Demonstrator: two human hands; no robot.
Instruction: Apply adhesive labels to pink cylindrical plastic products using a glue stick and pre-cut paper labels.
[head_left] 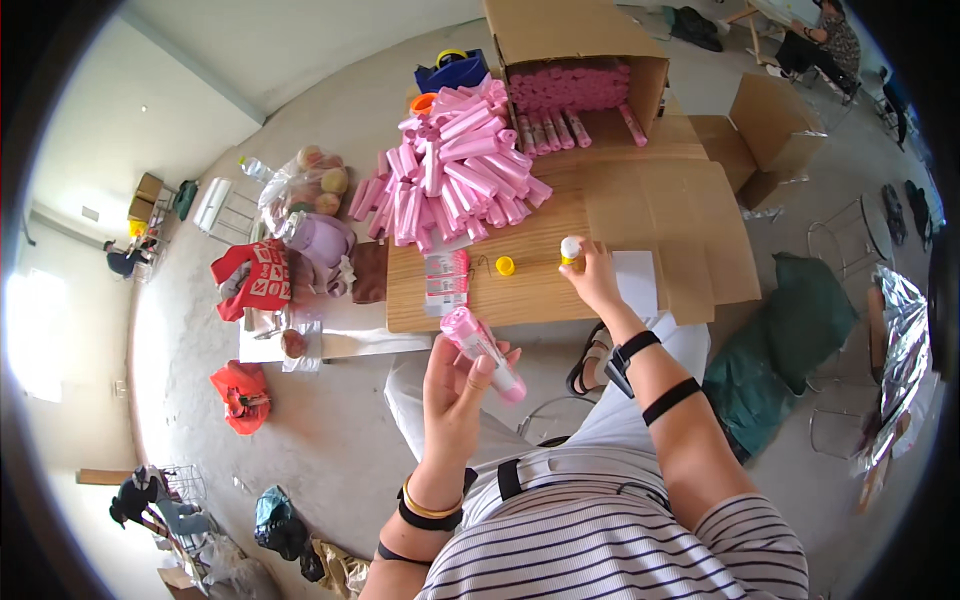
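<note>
My left hand (pixel 455 385) is closed around a pink roll (pixel 480 345) with a white-and-pink printed label around it, held tilted in front of the table edge. Over the table, the fingers of my right hand (pixel 595 275) grip a small yellow bottle (pixel 569 253) with a white top. I cannot tell whether its base touches the wood. A loose yellow cap (pixel 505 266) lies left of the bottle. Beside it are pink-and-white printed labels (pixel 446 284). Beyond them rises a large heap of plain pink rolls (pixel 450 165).
A cardboard box (pixel 575 35) full of pink rolls lies open toward me at the back of the wooden table (pixel 540 300). A cardboard flap (pixel 660 220) covers the right side. A blue tape dispenser (pixel 452 72) sits behind the heap. Bags, including a red one (pixel 255 278), stand left.
</note>
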